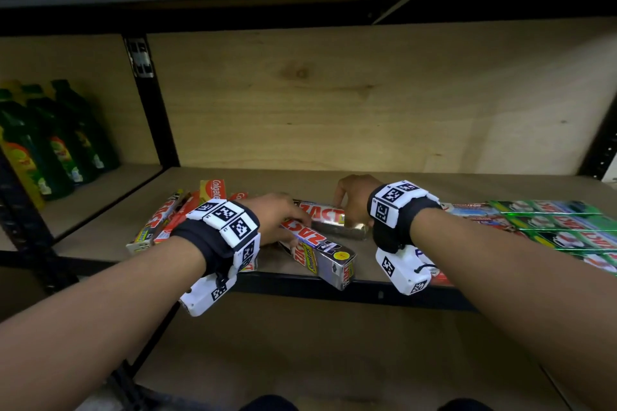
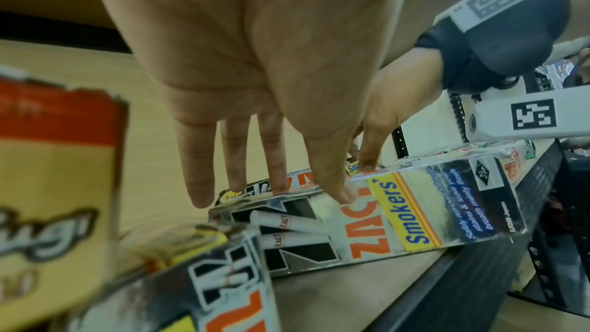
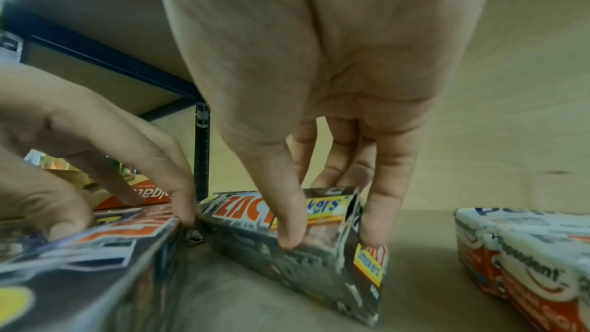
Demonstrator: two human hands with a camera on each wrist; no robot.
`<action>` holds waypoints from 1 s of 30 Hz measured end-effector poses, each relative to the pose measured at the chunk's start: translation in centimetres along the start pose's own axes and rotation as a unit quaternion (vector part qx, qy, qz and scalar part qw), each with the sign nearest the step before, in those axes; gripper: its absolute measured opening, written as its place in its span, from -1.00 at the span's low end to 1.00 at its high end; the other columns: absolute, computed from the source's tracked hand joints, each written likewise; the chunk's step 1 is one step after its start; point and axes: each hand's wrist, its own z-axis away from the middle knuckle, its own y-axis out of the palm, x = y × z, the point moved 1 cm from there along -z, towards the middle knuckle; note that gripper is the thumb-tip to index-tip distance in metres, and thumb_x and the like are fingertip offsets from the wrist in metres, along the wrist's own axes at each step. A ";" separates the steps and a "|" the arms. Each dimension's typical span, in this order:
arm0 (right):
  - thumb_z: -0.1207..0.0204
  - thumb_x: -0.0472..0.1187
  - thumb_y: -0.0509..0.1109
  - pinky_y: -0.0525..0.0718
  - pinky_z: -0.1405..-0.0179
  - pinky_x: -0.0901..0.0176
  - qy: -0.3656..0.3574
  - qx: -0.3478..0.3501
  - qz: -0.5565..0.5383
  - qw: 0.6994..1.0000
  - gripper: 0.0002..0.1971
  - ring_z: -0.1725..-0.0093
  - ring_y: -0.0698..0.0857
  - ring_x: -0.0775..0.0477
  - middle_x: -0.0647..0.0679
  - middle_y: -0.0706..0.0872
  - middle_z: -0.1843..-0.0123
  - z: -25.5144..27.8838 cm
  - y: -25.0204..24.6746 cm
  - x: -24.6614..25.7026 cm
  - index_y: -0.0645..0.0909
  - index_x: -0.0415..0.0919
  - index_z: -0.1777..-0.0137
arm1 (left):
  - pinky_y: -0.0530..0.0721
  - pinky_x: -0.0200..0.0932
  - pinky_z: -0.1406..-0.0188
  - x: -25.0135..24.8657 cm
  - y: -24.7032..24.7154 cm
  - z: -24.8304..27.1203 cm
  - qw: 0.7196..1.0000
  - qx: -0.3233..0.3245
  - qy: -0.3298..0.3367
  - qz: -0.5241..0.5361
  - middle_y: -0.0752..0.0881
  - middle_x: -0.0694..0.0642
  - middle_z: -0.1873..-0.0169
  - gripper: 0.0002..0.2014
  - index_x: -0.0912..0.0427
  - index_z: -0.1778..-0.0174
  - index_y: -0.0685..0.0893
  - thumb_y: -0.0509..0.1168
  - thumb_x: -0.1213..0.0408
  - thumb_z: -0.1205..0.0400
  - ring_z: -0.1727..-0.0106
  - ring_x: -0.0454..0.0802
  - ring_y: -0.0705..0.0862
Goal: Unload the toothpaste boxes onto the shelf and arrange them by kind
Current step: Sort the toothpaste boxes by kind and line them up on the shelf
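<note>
Sorting step, mid-frame on the shelf [image 1: 417, 183]: left hand [image 1: 277, 213] pinches the front Zact box [image 1: 320, 253]; right hand [image 1: 354, 197] pinches the rear Zact box [image 3: 287, 236]. Next, I judge, they need squaring side by side.

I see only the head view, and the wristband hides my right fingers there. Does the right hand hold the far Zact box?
Observer: Yes. The right wrist view shows the right hand pinching the far Zact box near its end, thumb in front, fingers behind.
Operator: What lies to the right of it?
Observer: A Pepsodent box, apart from it.
Operator: And the left hand?
Observer: In the left wrist view the left hand holds the near Zact box, thumb on its printed face.
</note>
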 end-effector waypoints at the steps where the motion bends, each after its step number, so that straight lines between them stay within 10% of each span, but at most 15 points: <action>1: -0.24 -0.25 0.66 0.74 -0.07 -0.01 0.000 0.006 0.009 1.000 -0.43 -0.15 0.73 -0.22 -0.12 0.70 -0.22 -0.7 0.4 -0.3 0.65 -0.07 -0.29 | 0.46 -0.20 -0.16 0.0 0.1 0.0 1.000 0.000 0.003 0.003 0.60 0.03 -0.25 -0.59 -0.15 -0.41 0.60 0.38 0.03 -0.61 -0.28 0.01 0.55; 3: -0.10 -0.21 0.69 0.79 0.25 0.00 0.011 0.029 0.058 0.998 -0.37 0.07 0.78 -0.21 -0.08 0.74 -0.18 -1.1 0.8 -0.3 0.65 0.10 -0.22 | 0.43 -0.23 -0.16 -0.2 0.2 0.1 1.000 -0.001 0.008 0.002 0.59 0.01 -0.26 -0.58 -0.16 -0.43 0.58 0.35 -0.01 -0.63 -0.31 -0.01 0.54; 6: -0.44 -0.32 0.47 0.51 0.59 0.28 -0.021 0.044 0.073 0.996 -0.64 0.07 0.75 -0.13 -0.20 0.73 -0.21 0.5 0.0 0.6 0.68 -0.24 -0.26 | 0.43 -0.22 -0.19 -0.6 0.3 0.3 1.000 0.002 0.010 0.007 0.58 0.01 -0.28 -0.57 -0.16 -0.44 0.57 0.33 -0.04 -0.63 -0.32 -0.02 0.53; 10: -0.60 -0.25 0.35 0.69 0.23 0.30 -0.050 0.045 0.062 0.996 -0.72 0.04 0.67 -0.12 -0.19 0.73 -0.25 1.0 0.2 -0.3 0.69 -0.32 -0.25 | 0.43 -0.20 -0.16 -1.1 -0.1 0.4 1.000 0.025 0.008 0.003 0.59 0.05 -0.28 -0.56 -0.11 -0.45 0.57 0.29 -0.06 -0.64 -0.31 0.00 0.53; 13: -0.62 -0.21 0.33 0.61 0.37 0.50 -0.058 0.042 0.003 0.997 -0.74 0.02 0.62 0.00 0.05 0.70 0.02 1.8 -0.1 -1.1 0.73 -0.18 -0.24 | 0.36 -0.28 0.00 -1.6 -0.7 0.3 1.000 0.026 0.005 0.002 0.62 0.05 -0.26 -0.57 -0.07 -0.46 0.58 0.27 -0.04 -0.67 -0.26 -0.02 0.55; 16: -0.63 -0.09 0.32 0.74 0.00 0.22 -0.060 0.050 -0.057 0.995 -0.75 0.01 0.69 -0.04 0.03 0.70 0.00 2.4 -0.2 -1.6 0.73 -0.12 -0.19 | 0.32 -0.34 0.12 -1.8 -1.0 -0.1 1.000 0.022 -0.007 0.015 0.68 0.03 -0.24 -0.61 -0.02 -0.43 0.62 0.26 0.01 -0.69 -0.20 -0.06 0.60; 20: -0.39 0.25 0.52 0.85 0.14 -0.03 -0.067 0.121 -0.097 0.986 -0.57 0.06 0.79 -0.05 -0.01 0.74 -0.04 3.2 0.7 -2.3 0.66 0.01 -0.12 | 0.40 -0.34 0.03 -1.8 -1.0 -0.8 0.999 0.026 -0.022 0.033 0.70 0.01 -0.29 -0.64 0.03 -0.39 0.66 0.26 0.03 -0.70 -0.24 -0.03 0.64; 30: -0.37 -0.09 0.64 0.82 0.27 0.10 -0.094 0.041 -0.098 0.990 -0.63 0.34 0.83 -0.08 0.06 0.72 0.15 3.1 1.4 -2.7 0.68 0.02 -0.17 | 0.45 -0.24 -0.16 -0.9 -0.3 -2.7 0.994 0.016 -0.104 0.009 0.59 0.13 -0.36 -0.68 0.13 -0.40 0.60 0.26 0.25 -0.72 -0.35 0.07 0.55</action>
